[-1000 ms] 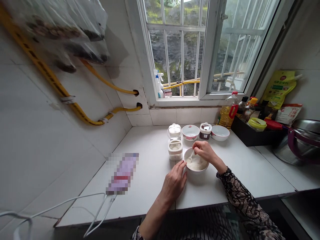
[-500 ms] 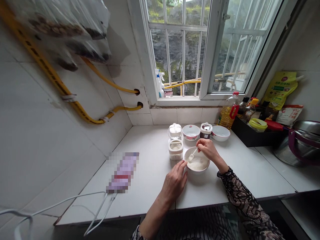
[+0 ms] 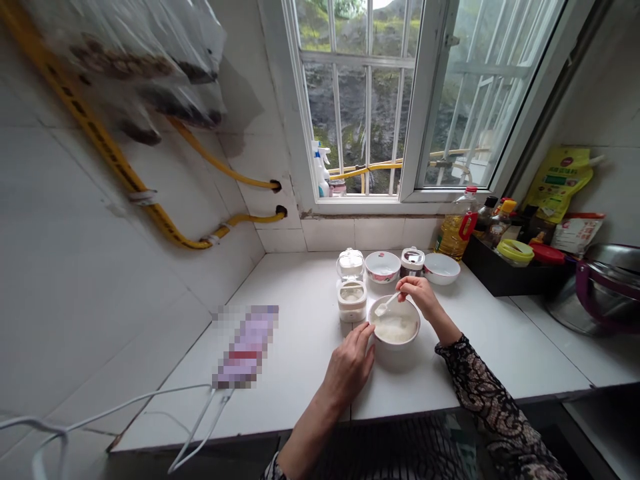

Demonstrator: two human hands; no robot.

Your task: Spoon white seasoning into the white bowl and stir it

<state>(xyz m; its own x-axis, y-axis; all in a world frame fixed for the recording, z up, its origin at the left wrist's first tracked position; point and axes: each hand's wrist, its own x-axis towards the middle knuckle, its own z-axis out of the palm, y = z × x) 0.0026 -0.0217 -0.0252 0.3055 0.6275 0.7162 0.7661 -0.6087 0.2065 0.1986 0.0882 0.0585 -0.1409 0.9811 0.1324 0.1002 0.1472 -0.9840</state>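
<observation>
A white bowl (image 3: pixel 395 341) with white powdery or granular contents stands on the counter before me. My left hand (image 3: pixel 350 363) holds the bowl at its left side, fingertips on the rim and thumb lower down. Pinched in my right hand (image 3: pixel 417 293) is the handle of a small white spoon (image 3: pixel 383 309), its head tilted down over the left part of the bowl. Just left of the bowl sits a clear jar with a white lid (image 3: pixel 352 301). Behind that is another white-lidded jar (image 3: pixel 350 261).
Farther back are a flowered bowl (image 3: pixel 383 267), a dark-filled jar (image 3: pixel 413 261) and a second white bowl (image 3: pixel 441 270). An oil bottle (image 3: pixel 455 227) and a black box (image 3: pixel 493 270) of condiments stand right of them, near a steel pot (image 3: pixel 580 300). A blurred purple item (image 3: pixel 247 347) lies left.
My right hand has drawn slightly up and right, and the spoon's head has risen a little from the bowl's contents. My left hand stays at the bowl's rim.
</observation>
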